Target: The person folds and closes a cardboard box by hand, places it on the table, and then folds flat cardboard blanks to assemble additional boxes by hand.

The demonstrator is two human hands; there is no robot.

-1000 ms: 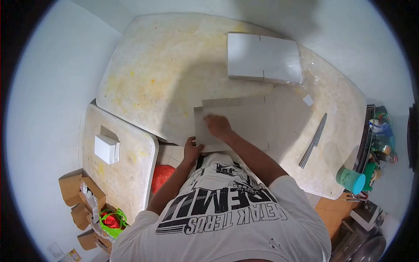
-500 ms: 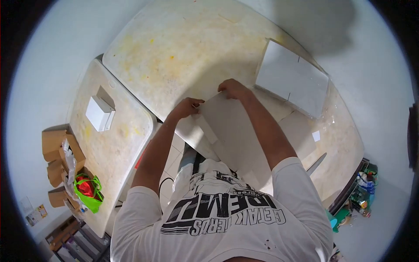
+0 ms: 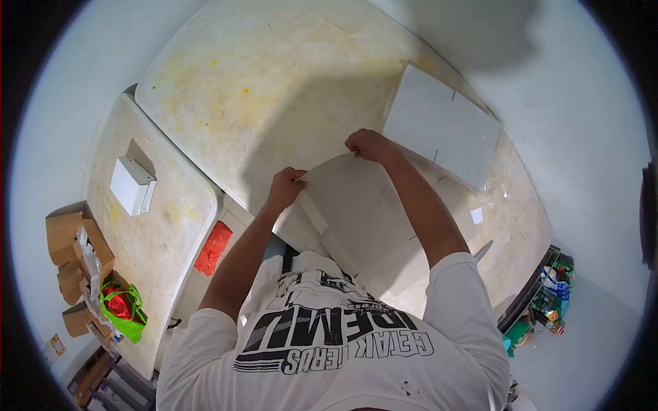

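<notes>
A grey-white cardboard sheet (image 3: 356, 205) is tilted up in front of my shirt, its far edge slightly bowed. Its far left corner is pinched by my left hand (image 3: 288, 186). Further right, my right hand (image 3: 367, 145) grips the same far edge with bent fingers. Another flat piece of card lies partly beneath it, half hidden by my right forearm. Beyond my right hand rests a stack of white card sheets (image 3: 442, 123) with short dark slits, in clear plastic. The blade of a knife (image 3: 484, 251) shows beside my right sleeve; its handle is hidden.
A small white box (image 3: 130, 186) sits on the left table (image 3: 171, 233). Brown cartons (image 3: 72, 240) and a green bag (image 3: 130, 322) stand at that table's outer edge. A red plastic item (image 3: 214, 248) lies below the gap. A small white square (image 3: 476, 216) is right of the card.
Both hands have moved to the sheet's far edge and lifted it since the first frame. The camera view has turned, shifting the tables. Since the middle frame, the sheet has bowed more.
</notes>
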